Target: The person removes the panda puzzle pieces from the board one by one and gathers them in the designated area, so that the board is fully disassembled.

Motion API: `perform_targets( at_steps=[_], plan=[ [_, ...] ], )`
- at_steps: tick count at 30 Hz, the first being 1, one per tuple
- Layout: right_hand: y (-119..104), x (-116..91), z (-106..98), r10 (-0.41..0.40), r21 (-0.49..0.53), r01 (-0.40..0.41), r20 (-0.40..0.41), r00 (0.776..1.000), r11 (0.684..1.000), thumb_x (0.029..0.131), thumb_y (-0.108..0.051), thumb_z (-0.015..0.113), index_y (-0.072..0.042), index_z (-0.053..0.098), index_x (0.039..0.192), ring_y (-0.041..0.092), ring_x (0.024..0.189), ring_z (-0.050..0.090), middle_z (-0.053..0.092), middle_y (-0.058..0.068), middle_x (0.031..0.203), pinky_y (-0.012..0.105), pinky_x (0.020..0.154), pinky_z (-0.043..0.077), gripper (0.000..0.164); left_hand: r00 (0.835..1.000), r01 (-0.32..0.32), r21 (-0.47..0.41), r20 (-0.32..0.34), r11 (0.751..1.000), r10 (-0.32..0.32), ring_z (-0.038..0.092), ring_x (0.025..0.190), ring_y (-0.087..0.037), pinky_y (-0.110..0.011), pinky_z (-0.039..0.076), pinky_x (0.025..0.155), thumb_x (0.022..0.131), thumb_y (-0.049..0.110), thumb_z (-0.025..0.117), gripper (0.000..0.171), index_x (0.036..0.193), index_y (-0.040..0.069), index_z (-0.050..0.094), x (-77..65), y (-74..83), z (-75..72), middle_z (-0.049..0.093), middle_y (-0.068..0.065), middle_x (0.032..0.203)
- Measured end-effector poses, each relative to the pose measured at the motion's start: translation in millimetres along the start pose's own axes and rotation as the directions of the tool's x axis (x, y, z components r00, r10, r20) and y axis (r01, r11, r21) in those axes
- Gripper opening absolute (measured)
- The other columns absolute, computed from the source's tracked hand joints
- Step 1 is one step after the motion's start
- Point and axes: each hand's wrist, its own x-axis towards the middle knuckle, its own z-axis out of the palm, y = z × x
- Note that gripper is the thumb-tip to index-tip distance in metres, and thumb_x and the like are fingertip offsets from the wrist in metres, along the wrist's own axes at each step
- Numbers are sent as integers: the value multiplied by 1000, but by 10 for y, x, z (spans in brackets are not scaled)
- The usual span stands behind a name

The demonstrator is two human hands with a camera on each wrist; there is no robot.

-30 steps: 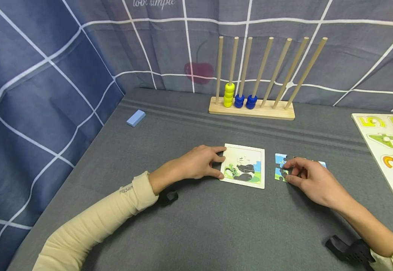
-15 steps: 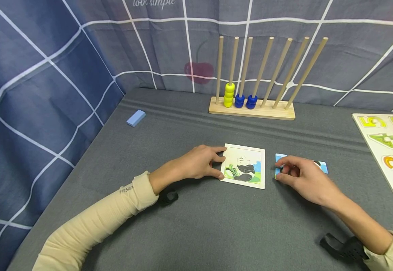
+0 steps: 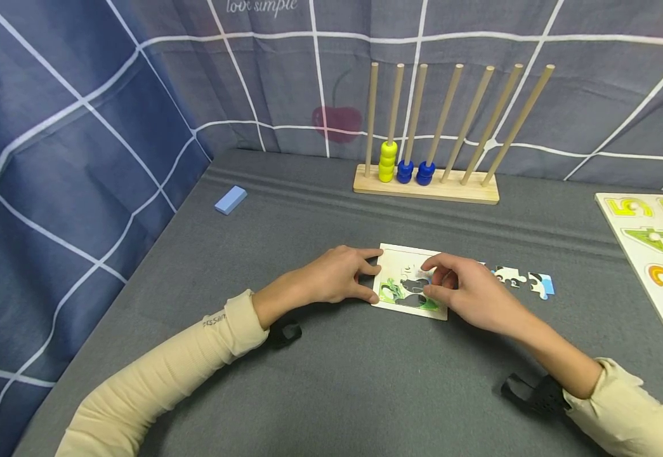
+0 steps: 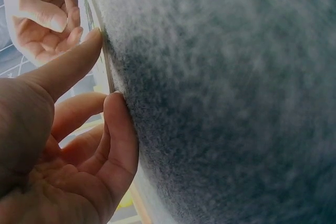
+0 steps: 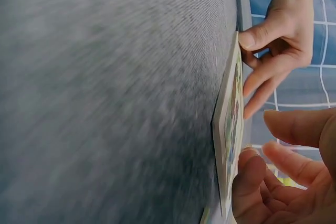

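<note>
A square puzzle board [image 3: 396, 257] with a panda picture lies flat on the table. My left hand [image 3: 339, 276] rests against its left edge, with thumb and fingers spread along that side; the left wrist view shows the thumb [image 4: 73, 64] touching the edge. Over the board's right part hovers my right hand [image 3: 474, 292], its thumb and index finger apart. In the right wrist view, no piece shows between the fingers of that hand [image 5: 283, 182]. Just beyond it lie loose puzzle pieces [image 3: 509, 276], including a white-and-blue one [image 3: 541, 285]; the hand hides others.
A wooden peg rack [image 3: 425, 187] with yellow and blue beads stands at the back. A blue block [image 3: 231, 200] lies at the far left. On the right is a number board [image 3: 639, 254]. A grid-patterned curtain [image 3: 262, 76] hangs behind the table.
My right hand has moved left from the loose pieces to over the puzzle board, uncovering the pieces on the right. My left hand has stayed at the board's edge.
</note>
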Motion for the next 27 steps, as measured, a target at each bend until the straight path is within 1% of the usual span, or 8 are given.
perform_targets(
  at_steps=[2,6,9,13,18,19,25,27],
  plan=[
    [-22,57,30,-3,0,3,14,1000,1000,91,-8,70,1,63,118,13,65,52,60,0,80,29,58,42,30,1000,1,-4,3,1000,-1,52,67,-10,-34,42,99,85,35,79,60,133,5,60,3,-3,1,39,-9,154],
    [-34,151,63,11,-28,-10,61,998,1000,91,-13,71,5,58,127,13,62,49,59,-1,79,31,57,40,43,1000,0,-7,3,1000,0,56,82,-13,-34,41,100,85,34,78,59,133,5,60,7,-10,1,39,-9,154],
    [-25,202,70,25,-47,-21,94,995,999,90,-15,72,8,55,130,13,61,47,57,-1,77,31,56,39,49,1000,1,-6,2,1000,-1,56,82,-13,-34,41,100,85,34,78,60,133,4,60,8,-9,-1,39,-9,154],
    [-25,229,76,45,-69,-38,108,993,997,89,-15,73,8,55,130,13,57,44,54,-1,73,31,54,36,50,1000,3,-5,2,1000,-3,52,69,-11,-34,42,98,85,34,79,60,133,5,60,9,-8,-1,39,-9,154],
    [-34,230,94,65,-92,-56,97,993,994,89,-15,73,7,58,128,13,57,43,53,-1,73,31,55,35,47,1000,6,-13,3,1000,-6,49,62,-9,-33,42,96,85,34,79,60,133,4,60,11,-10,4,39,-9,154],
    [-35,230,97,65,-96,-57,92,994,994,89,-16,73,6,59,127,13,57,43,53,-1,74,32,55,35,46,1000,6,-14,3,1000,-6,49,62,-10,-33,42,96,85,33,79,60,133,4,60,11,-10,4,39,-9,154],
    [-36,227,105,72,-110,-64,76,994,992,89,-16,74,4,60,123,14,58,43,53,0,75,33,56,36,42,1000,2,-2,1,1000,-2,57,86,-14,-34,42,100,85,34,79,59,133,4,61,16,-12,5,39,-9,153],
    [-38,227,104,74,-109,-66,74,994,992,88,-15,74,3,60,123,14,58,44,54,0,75,33,56,37,41,1000,4,-4,4,1000,-4,57,83,-13,-34,42,99,85,34,79,59,133,5,61,16,-12,5,39,-9,154]
  ],
)
